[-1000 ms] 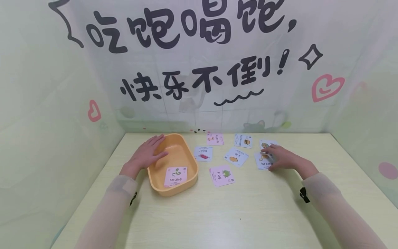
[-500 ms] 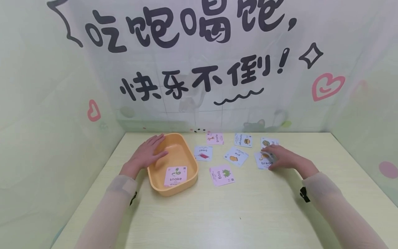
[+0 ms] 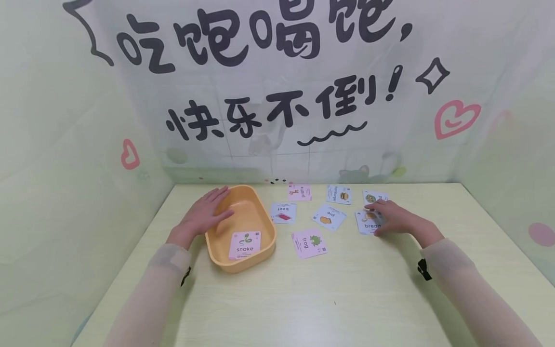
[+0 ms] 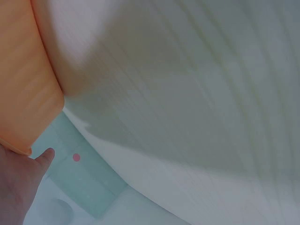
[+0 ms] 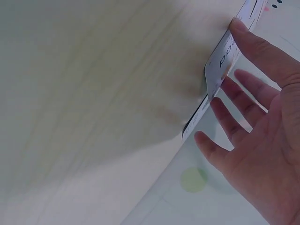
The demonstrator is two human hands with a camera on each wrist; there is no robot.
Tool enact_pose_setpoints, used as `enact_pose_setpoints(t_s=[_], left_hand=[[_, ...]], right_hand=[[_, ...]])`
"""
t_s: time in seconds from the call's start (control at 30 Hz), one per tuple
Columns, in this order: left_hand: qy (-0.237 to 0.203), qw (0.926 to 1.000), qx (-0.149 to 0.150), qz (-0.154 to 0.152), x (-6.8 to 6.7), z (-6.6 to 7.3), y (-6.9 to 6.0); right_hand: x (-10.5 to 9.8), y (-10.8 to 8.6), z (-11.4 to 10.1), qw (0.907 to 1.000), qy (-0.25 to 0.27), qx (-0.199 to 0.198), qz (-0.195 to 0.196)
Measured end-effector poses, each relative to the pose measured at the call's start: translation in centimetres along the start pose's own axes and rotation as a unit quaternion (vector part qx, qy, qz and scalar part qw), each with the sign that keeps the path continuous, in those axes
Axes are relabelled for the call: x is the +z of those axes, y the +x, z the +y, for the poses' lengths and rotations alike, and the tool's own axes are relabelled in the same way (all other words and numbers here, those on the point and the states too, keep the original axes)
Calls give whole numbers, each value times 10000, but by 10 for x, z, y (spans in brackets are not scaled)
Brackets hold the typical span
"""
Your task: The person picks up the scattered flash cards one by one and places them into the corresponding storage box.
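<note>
In the head view, my left hand (image 3: 202,217) rests on the left rim of an orange tray (image 3: 246,214), thumb stretched over its inside. The left wrist view catches part of this hand (image 4: 21,183) against the tray wall (image 4: 28,79). A pink snake card (image 3: 244,245) lies inside the tray. My right hand (image 3: 394,218) hovers at the blue bread card (image 3: 367,225), fingers spread and slightly bent. In the right wrist view, that hand's (image 5: 262,126) thumb tip is at the bread card's (image 5: 220,65) edge; contact is unclear. Behind it, a salad-looking card (image 3: 374,196) is partly covered.
Between tray and right hand lie cards: beef (image 3: 284,213), giraffe (image 3: 299,193), hamburger (image 3: 339,194), pie (image 3: 329,217) and frog (image 3: 310,244), which seems to have another card under it. A printed cloth (image 3: 303,159) hangs along the table's back edge.
Both hands stay almost still. The head view shifts very slightly; the tray and cards keep their places.
</note>
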State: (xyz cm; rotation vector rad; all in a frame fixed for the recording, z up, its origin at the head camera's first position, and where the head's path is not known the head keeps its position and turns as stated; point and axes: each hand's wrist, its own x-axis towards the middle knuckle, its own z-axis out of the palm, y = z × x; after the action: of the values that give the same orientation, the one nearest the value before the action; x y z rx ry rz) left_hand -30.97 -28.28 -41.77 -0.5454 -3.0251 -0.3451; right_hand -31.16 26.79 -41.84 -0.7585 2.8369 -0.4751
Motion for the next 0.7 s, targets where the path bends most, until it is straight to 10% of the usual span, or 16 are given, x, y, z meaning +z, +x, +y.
enact_pose_setpoints(t_s=[0.7], left_hand=[[35,10000,14,39,0,1,-1]], right_hand=[[5,-6,-1,9954,608,550,495]])
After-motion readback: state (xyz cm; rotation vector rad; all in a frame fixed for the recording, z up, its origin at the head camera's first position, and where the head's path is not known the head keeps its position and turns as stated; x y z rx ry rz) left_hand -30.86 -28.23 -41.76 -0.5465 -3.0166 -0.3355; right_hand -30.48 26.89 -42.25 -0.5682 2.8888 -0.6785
